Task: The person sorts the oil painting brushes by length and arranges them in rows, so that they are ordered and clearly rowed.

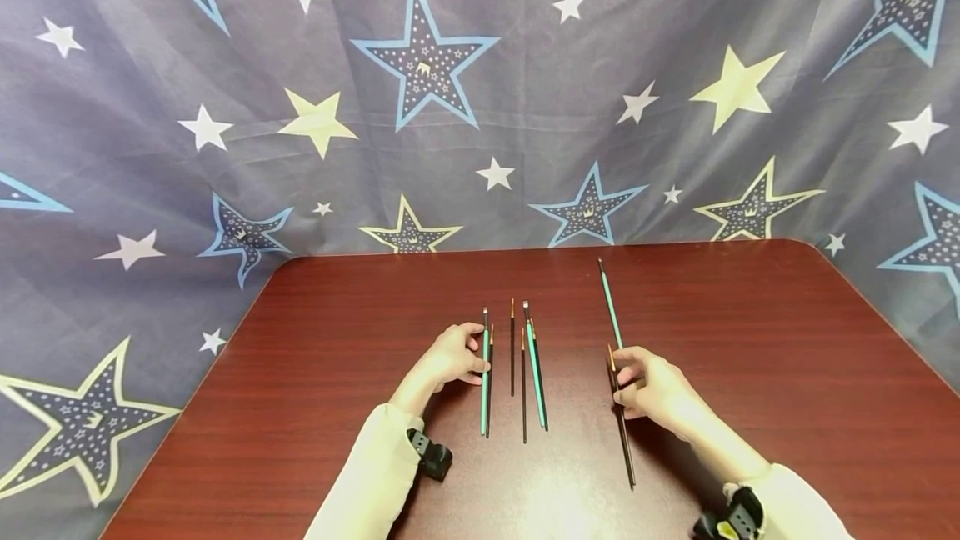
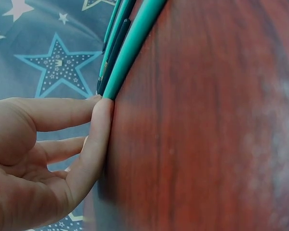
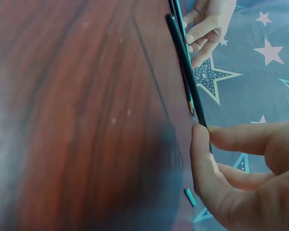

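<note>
My left hand (image 1: pixel 452 357) is at the left end of a row of paintbrushes. Its thumb and finger pinch a teal-handled paintbrush (image 2: pixel 135 48), with a thin black paintbrush (image 1: pixel 491 390) lying close along its right side. Over to the right, my right hand (image 1: pixel 660 390) pinches a black-handled paintbrush (image 3: pixel 185 62) with an orange-brown tip between thumb and finger. Beyond this hand lies another teal paintbrush (image 1: pixel 611 302), its lower end hidden near the fingers. Between the hands are two black paintbrushes (image 1: pixel 512 352), plus a teal one (image 1: pixel 537 377) with a black one touching it.
The brushes are on a glossy red-brown wooden table (image 1: pixel 337 315). Behind it hangs a grey cloth (image 1: pixel 525 107) printed with stars, meeting the table's far edge. Black wrist cameras (image 1: pixel 431 455) are strapped over both pale sleeves (image 1: pixel 371 473).
</note>
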Available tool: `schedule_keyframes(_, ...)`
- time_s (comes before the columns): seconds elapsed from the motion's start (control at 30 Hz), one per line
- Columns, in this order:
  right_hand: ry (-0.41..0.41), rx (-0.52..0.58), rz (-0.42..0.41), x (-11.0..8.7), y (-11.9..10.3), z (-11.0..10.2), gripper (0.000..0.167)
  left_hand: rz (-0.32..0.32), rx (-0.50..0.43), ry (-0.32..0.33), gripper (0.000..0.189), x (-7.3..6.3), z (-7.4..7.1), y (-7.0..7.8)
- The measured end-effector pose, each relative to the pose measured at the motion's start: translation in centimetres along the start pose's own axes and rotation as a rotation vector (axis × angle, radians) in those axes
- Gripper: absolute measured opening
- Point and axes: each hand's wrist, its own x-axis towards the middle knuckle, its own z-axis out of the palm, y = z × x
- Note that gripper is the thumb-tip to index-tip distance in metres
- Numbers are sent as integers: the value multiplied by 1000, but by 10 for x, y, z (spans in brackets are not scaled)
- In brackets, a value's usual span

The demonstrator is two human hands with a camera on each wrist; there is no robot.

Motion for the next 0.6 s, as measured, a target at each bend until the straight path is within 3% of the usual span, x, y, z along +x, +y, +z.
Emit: schedule_keyframes(0.6, 53, -81, 18, -9, 12, -12, 46, 6, -3, -8, 65, 0, -1, -1)
